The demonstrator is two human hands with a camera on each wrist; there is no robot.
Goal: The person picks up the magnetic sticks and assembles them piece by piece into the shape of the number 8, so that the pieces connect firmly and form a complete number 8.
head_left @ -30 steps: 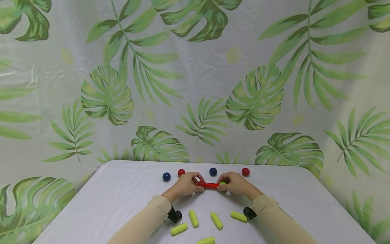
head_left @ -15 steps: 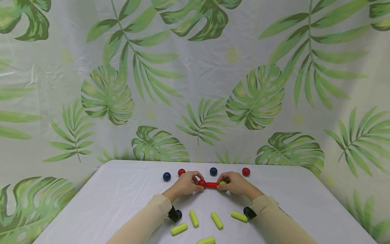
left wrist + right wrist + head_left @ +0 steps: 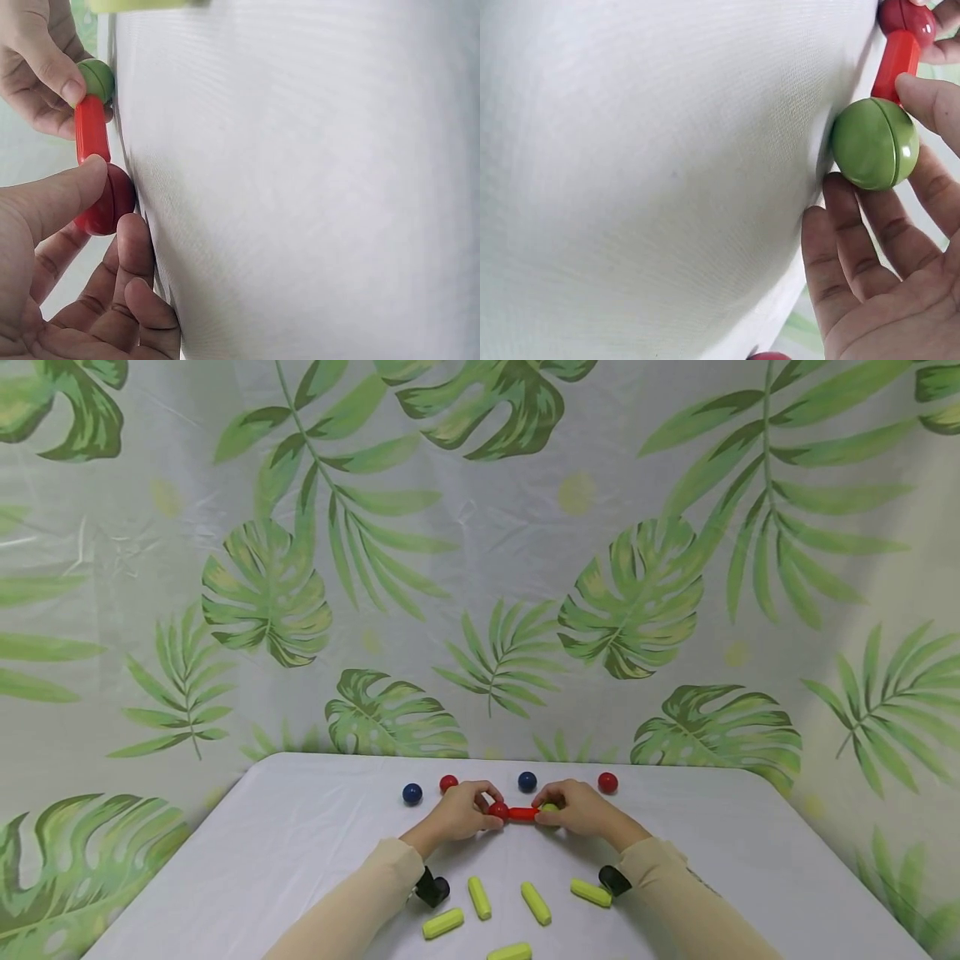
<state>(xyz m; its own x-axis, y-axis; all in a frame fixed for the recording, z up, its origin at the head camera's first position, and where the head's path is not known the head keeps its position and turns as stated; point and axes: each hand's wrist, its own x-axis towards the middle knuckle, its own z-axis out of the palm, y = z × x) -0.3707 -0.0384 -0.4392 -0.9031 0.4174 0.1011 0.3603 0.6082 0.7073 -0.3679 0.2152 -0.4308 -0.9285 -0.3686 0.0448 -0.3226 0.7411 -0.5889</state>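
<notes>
While my left hand (image 3: 453, 810) pinches a glossy dark red ball (image 3: 498, 810), my right hand (image 3: 581, 810) pinches a glossy green ball (image 3: 551, 808), and a bright red faceted rod (image 3: 522, 814) bridges the gap between them, as the head view shows. Just beyond my left hand sits a second red ball (image 3: 448, 782), with a dark blue ball (image 3: 412, 793) farther to its left; past the gap between my hands is another dark blue ball (image 3: 527, 782), and beyond my right hand a third red ball (image 3: 608, 782). Nearer to my body than both hands, five yellow-green faceted sticks (image 3: 536, 903) lie scattered on the white-covered table (image 3: 337, 843), one of them cut by the lower edge of the view. From the left wrist, my thumb presses the red ball close to the rod's end, other fingers curve under it, and a groove runs round the ball; the thumb partly hides the joint. From the right wrist, my thumb rests where the rod meets the green ball, which is grooved as well, with my fingers behind and below it; how deep the rod sits in either ball I cannot tell.
</notes>
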